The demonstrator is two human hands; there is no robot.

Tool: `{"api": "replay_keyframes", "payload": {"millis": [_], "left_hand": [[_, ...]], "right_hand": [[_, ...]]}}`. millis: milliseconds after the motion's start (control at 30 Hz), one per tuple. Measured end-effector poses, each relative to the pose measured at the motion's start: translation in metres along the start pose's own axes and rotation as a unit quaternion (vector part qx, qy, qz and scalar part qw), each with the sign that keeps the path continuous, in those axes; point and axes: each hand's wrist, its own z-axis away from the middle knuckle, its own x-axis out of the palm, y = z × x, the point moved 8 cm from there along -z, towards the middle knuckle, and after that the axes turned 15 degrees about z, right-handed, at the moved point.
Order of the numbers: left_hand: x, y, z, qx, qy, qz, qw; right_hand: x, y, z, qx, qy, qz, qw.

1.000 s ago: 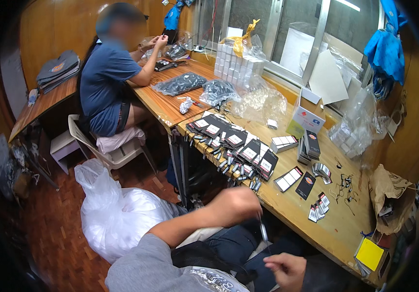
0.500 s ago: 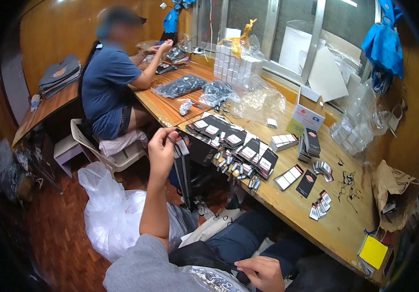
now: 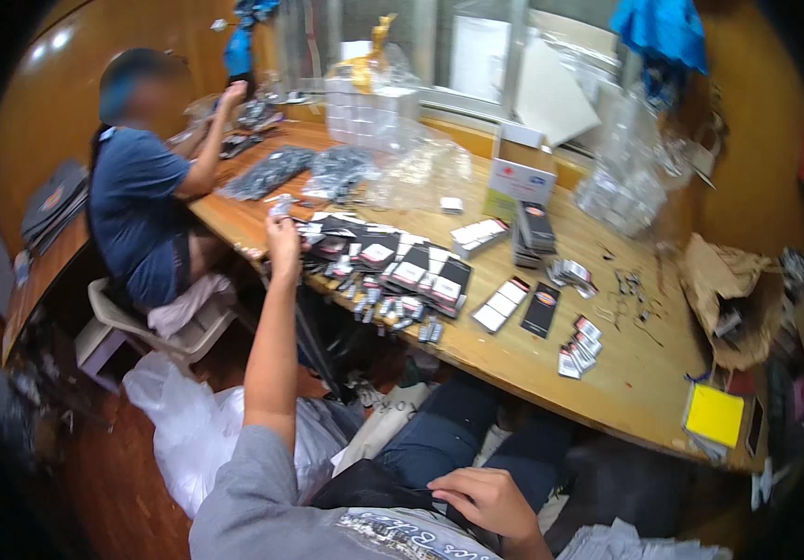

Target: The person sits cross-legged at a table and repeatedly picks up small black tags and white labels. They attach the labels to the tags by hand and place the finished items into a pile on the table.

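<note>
Two grips, both mine, come under review. My left grip (image 3: 282,245) is at the end of an extended forearm, left of centre in the frame, by the left end of a row of black tags (image 3: 411,266). Its fingers are drawn close together, a narrow posture; whether they pinch a tag or a loop I cannot tell, as blur covers the fingertips. A crumpled pale wad (image 3: 281,207) shows just above them; contact is not confirmed.

My right grip (image 3: 488,504) is low in the frame, right of centre, before my shirt and above my lap, well apart from the tags. Its fingers are loosely curled; I cannot tell whether anything thin is held.

The tags overlap in the middle of the frame, along the near edge of the tabletop (image 3: 645,397), with small grey pieces (image 3: 402,306) bunched at that edge. Right of them lie a single black card (image 3: 540,310), a fan of small labelled tags (image 3: 581,350) and dark loops (image 3: 640,299).

Judgement: the step in hand is probably laying a tag at the row's left end, or picking one up there; I cannot settle which. If laying, the next move calls for a flat, orderly release; if picking, for a fine pinch on one tag alone, without dragging its neighbours over the edge.
</note>
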Motion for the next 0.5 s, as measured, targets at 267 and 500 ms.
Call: {"api": "replay_keyframes", "payload": {"millis": [267, 500], "left_hand": [[0.022, 0.013, 0.028, 0.109, -0.008, -0.345, 0.932], [0.015, 0.024, 0.048, 0.084, -0.071, -0.486, 0.867]], "right_hand": [[-0.008, 0.033, 0.018, 0.077, 0.026, 0.012, 0.997], [-0.009, 0.043, 0.022, 0.133, 0.022, 0.002, 0.991]]}}
